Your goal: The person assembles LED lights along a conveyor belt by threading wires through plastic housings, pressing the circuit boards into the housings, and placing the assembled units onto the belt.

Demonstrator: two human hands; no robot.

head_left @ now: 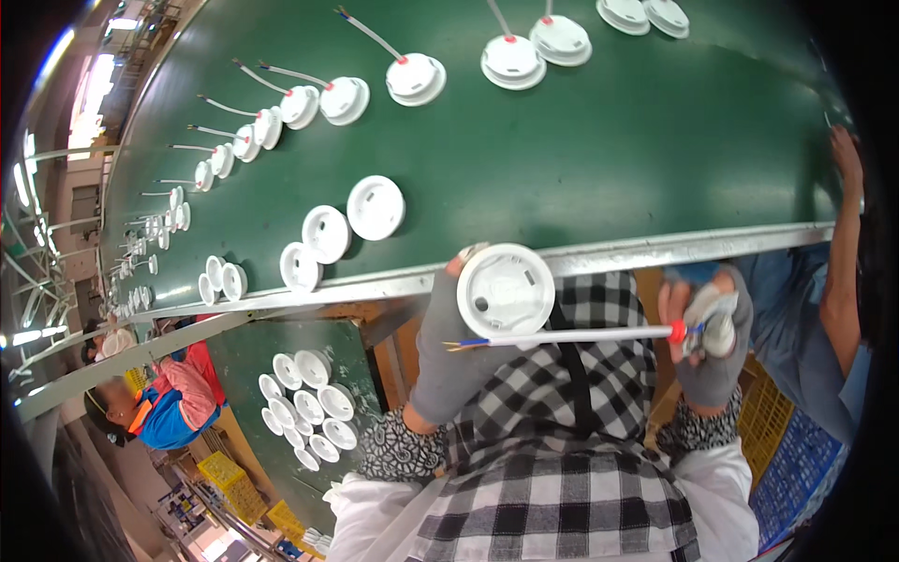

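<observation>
My left hand point(465, 258), in a grey sleeve, grips a round white plastic housing point(507, 288) at the front edge of the green table. The housing tilts its dished face with a small dark hole toward me, and most of my fingers are hidden behind it. My right hand point(700, 323), partly covered by a whitish glove, is closed at the red-collared end of a white cable point(581, 335). Blue wire shows past the red collar point(677, 332). The cable stretches leftward just below the housing, with bare coloured wire tips at its far end.
Three similar white housings point(327, 234) lie left on the green table point(599, 150). Farther back stand several white round units with cables point(416, 79). A side table point(342, 450) bears more white cups. A co-worker's arm point(843, 244) reaches in at right, above blue and yellow crates point(796, 478).
</observation>
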